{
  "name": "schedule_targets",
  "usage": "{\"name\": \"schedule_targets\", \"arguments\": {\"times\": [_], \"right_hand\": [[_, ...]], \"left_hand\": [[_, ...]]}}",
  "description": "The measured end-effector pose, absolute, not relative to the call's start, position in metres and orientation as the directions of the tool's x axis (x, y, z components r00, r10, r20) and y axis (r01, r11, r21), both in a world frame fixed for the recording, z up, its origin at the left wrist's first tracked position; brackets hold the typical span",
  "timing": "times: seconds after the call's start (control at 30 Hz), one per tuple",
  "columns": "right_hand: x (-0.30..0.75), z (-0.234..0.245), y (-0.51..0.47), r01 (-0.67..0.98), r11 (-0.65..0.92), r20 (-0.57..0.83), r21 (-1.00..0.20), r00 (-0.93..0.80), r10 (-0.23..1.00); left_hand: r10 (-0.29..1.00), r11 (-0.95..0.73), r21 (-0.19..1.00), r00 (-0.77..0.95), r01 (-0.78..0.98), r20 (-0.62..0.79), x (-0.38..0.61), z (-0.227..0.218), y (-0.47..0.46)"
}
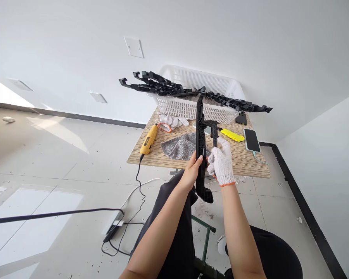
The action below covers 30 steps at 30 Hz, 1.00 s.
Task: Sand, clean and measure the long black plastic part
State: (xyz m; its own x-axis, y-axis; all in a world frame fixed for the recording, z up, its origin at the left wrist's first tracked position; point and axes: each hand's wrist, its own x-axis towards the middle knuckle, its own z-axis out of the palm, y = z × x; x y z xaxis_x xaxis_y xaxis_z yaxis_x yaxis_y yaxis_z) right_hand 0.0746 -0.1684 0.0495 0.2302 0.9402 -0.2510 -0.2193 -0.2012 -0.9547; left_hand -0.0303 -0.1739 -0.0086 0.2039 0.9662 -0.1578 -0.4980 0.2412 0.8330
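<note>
My bare left hand (193, 167) grips a long black plastic part (200, 131) near its lower end, holding it upright over the near edge of the small wooden table (250, 164). My right hand (222, 162), in a white knit glove, is closed on a black caliper-like tool (214, 133) pressed against the part's right side. A grey cloth (178, 146) lies on the table just behind my left hand.
A white plastic basket (192, 106) at the table's back carries several long black parts (159, 86) across its rim. A yellow corded rotary tool (148, 141), a spare glove (170, 121), a yellow knife (232, 135) and a phone (251, 139) lie around. Cables and a power strip (114, 228) sit on the floor at left.
</note>
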Motion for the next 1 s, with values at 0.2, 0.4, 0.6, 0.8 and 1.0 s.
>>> {"name": "schedule_targets", "arguments": {"times": [0.2, 0.4, 0.6, 0.8, 1.0], "right_hand": [[0.076, 0.052, -0.166, -0.194, -0.186, -0.228, -0.963, 0.221, 0.948], [0.080, 0.064, -0.171, -0.132, -0.235, -0.251, -0.963, 0.119, 0.961], [0.092, 0.066, -0.166, -0.031, -0.235, -0.237, -0.971, 0.191, 0.953], [0.095, 0.063, -0.173, -0.088, -0.173, -0.192, -0.981, 0.294, 0.936], [0.088, 0.064, -0.174, -0.015, -0.178, -0.178, -0.984, 0.156, 0.972]], "left_hand": [[0.960, 0.263, 0.829, 0.219, -0.494, -0.174, -0.031, -0.006, -0.175], [0.957, 0.271, 0.814, 0.236, -0.514, -0.169, -0.033, -0.006, -0.177], [0.951, 0.278, 0.784, 0.271, -0.555, -0.146, -0.031, -0.012, -0.174], [0.949, 0.284, 0.783, 0.280, -0.554, -0.146, -0.030, -0.010, -0.172], [0.951, 0.278, 0.806, 0.271, -0.523, -0.152, -0.032, -0.009, -0.173]]}}
